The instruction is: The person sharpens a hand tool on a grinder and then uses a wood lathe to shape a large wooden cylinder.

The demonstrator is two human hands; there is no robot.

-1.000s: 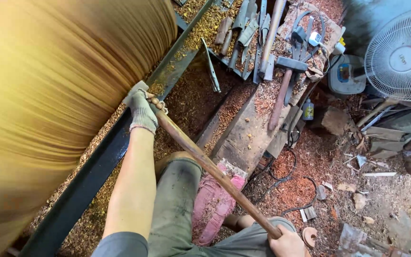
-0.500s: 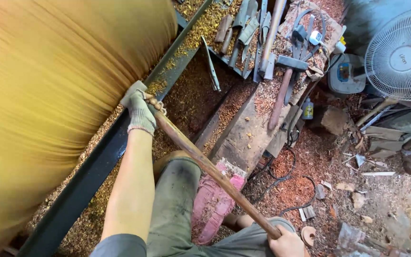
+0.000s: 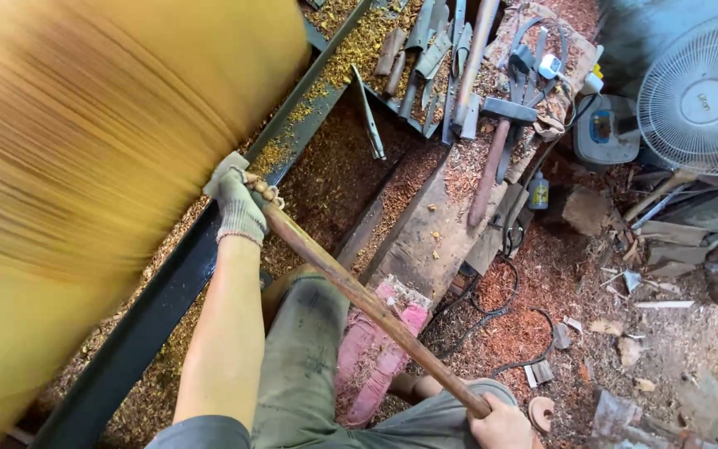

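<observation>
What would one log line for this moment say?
left hand: gloved, grips tool front | right hand: bare, holds handle end | blurred yellow workpiece

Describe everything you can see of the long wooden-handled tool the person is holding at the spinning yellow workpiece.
The long tool has a round, brown, worn wooden handle running diagonally from lower right to upper left. The bare right hand grips its butt end; the gloved left hand clasps the front, pressed on the dark steel rail. Its tip is hidden behind the glove, against the blurred yellow workpiece.

Shaving-strewn floor (image 3: 542, 333), white fan (image 3: 700, 91), apparently daylit.
</observation>
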